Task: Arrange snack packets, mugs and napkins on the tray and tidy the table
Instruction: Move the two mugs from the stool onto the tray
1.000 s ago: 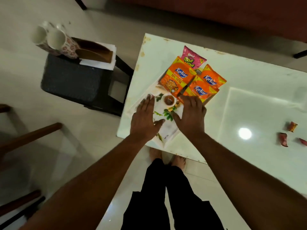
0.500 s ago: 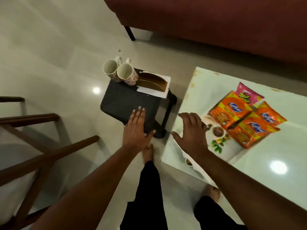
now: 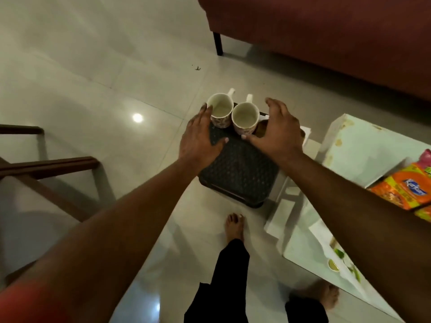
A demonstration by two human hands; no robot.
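Mugs (image 3: 245, 117) stand upright side by side, touching or nearly so, at the 12 o'clock end of a dark woven stool (image 3: 240, 169) on the tiled floor (image 3: 93, 78). Both have pale insides and patterned outsides, with their handles pointing to 12 o'clock. The left hand (image 3: 200, 136) comes in from 7 o'clock with its fingers straight and its thumb spread. Its fingertips lie against the 9 o'clock side of the left mug (image 3: 220, 110), and it grips nothing. The right hand (image 3: 278, 130) arches just beside the right mug at its 3 o'clock, with fingers curved and spread. Its thumb tip is near the mug's base, and it holds nothing; whether it touches the mug I cannot tell. White napkins (image 3: 306, 134) show past the right hand. At 3 o'clock in the view, orange snack packets (image 3: 405, 192) and a pink packet (image 3: 425, 159) lie on the white worktop (image 3: 363, 148). A leaf-printed tray (image 3: 345, 264) shows at 4 o'clock, partly hidden by the right forearm.
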